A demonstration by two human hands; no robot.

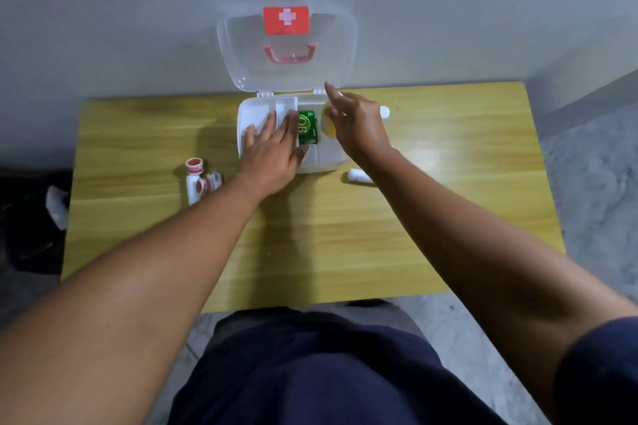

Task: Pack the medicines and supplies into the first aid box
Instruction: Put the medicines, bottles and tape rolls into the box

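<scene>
Both grips reach into the first aid box (pixel 329 162) on the worktop (pixel 448 155): left hand (pixel 272 152) lies flat, fingers spread, on the white tray; right hand (pixel 359 124) hovers loosely spread, forefinger raised, holding nothing. Between them sits a green packet (pixel 308 127); a yellow item (pixel 326 122) lies under the right hand.

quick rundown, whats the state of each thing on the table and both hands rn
first aid box: open, on table
lid: raised, upright against wall
green packet: lying inside box
yellow item: in box, partly hidden by right hand
left hand: flat on box tray, empty
right hand: over box, fingers spread
red-white tape rolls and bottle: on table left, unpacked
white roll: lying on table, unpacked
</scene>
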